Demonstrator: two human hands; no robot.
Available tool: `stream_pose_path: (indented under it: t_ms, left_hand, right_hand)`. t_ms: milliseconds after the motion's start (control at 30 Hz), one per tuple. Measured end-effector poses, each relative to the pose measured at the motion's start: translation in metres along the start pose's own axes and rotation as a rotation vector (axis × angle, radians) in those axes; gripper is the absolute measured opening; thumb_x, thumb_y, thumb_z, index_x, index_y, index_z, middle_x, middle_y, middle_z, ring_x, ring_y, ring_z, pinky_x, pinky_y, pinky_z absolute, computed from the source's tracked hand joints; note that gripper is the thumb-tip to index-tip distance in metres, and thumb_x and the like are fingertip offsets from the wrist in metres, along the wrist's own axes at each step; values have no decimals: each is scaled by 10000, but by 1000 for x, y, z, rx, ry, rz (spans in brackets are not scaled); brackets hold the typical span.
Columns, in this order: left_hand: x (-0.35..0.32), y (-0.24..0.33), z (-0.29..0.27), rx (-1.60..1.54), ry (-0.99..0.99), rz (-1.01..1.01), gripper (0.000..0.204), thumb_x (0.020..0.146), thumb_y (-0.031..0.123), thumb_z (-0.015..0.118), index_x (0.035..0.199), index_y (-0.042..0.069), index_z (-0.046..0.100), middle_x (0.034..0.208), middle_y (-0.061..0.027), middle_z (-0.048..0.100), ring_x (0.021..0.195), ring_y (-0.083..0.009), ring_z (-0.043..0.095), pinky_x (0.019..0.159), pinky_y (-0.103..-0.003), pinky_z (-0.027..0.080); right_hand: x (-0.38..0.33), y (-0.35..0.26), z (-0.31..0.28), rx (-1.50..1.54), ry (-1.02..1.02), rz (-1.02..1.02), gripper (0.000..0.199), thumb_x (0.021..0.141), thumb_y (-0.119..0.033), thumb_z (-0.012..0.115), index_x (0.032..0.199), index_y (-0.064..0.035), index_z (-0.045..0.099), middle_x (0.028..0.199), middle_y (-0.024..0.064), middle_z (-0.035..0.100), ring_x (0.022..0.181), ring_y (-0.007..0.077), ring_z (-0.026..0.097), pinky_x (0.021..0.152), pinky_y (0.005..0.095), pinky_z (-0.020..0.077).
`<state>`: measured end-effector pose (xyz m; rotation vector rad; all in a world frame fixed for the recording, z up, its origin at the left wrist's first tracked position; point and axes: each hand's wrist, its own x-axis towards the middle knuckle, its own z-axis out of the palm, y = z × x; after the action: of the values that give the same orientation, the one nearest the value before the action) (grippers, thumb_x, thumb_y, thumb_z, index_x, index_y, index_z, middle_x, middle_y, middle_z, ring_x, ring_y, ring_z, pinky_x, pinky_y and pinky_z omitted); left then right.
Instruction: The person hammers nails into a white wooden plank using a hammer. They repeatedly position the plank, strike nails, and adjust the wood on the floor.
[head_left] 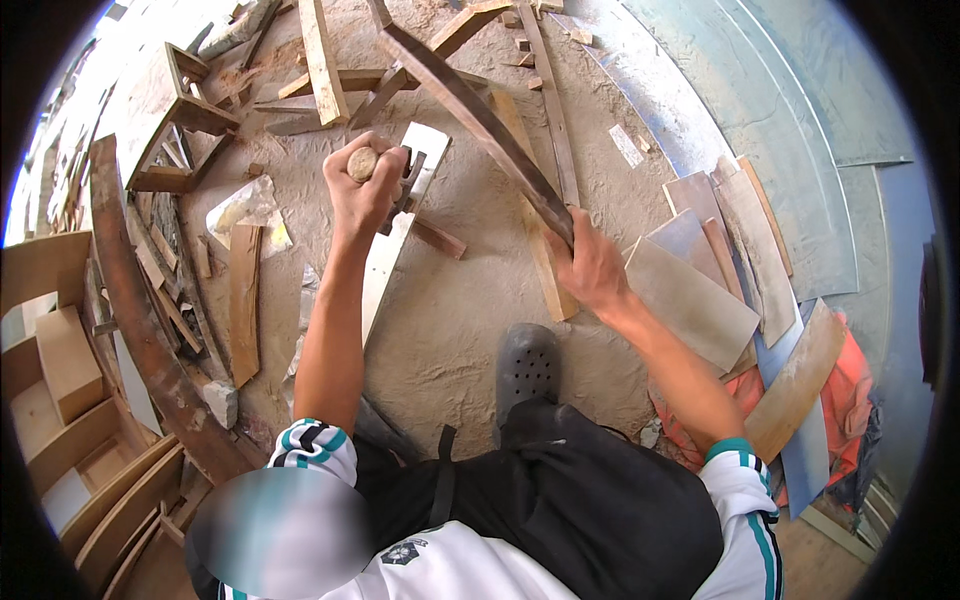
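Observation:
My left hand is closed around a hammer; the round end of its wooden handle points up at me. The dark metal head shows just right of the fist, over a narrow white board. Whether the head touches the board, I cannot tell. My right hand grips the near end of a long dark wooden beam, which slants away to the far left. A short reddish-brown wood piece lies beside the white board.
Loose planks and offcuts lie on the dusty floor. A wooden frame stands far left, wooden boxes near left. Flat panels pile up at right over an orange sheet. My grey clog is between my arms.

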<state>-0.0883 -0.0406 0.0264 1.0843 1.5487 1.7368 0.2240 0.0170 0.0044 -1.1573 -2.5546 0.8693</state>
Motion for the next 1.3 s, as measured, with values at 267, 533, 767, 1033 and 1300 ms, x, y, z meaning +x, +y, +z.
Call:
stream_pose_path:
  t_ms: [267, 533, 767, 1033, 1300]
  left_hand:
    - [-29, -29, -72, -560, 166, 141, 276, 848, 88, 472, 619, 121, 322, 531, -10, 318, 473, -120, 301, 483, -302, 354]
    - [-35, -30, -89, -563, 297, -23, 298, 900, 148, 488, 647, 148, 331, 555, 14, 305, 505, -119, 305, 544, -300, 342]
    - [-26, 9, -75, -538, 426, -64, 304, 884, 162, 548, 653, 140, 352, 554, 12, 314, 499, -124, 324, 527, -301, 336]
    - [-41, 39, -73, -477, 641, -115, 331, 877, 218, 576, 647, 171, 343, 557, 46, 287, 504, -102, 304, 549, -294, 312]
    - [-68, 56, -62, -408, 706, -211, 332, 884, 201, 588, 649, 149, 358, 547, 27, 323, 489, -109, 317, 532, -301, 347]
  right_hand:
    - [-6, 0, 20, -125, -231, 192, 394, 985, -308, 545, 1158, 23, 421, 737, 291, 638, 700, 508, 633, 603, 565, 496]
    - [-5, -7, 18, -127, -103, 284, 507, 983, -381, 514, 1276, 29, 451, 870, 319, 662, 830, 502, 654, 723, 559, 517]
    - [-18, 49, 31, -164, 12, 439, 501, 955, -444, 530, 1147, 19, 537, 959, 308, 653, 936, 489, 631, 794, 547, 497]
    - [24, 57, 37, -267, 250, 27, 325, 947, -237, 579, 1208, -47, 611, 1071, 198, 651, 1005, 389, 623, 889, 486, 494]
    - [125, 7, 113, -295, -148, -370, 221, 952, -98, 517, 1072, -74, 702, 1065, 149, 645, 1032, 312, 632, 876, 461, 511]
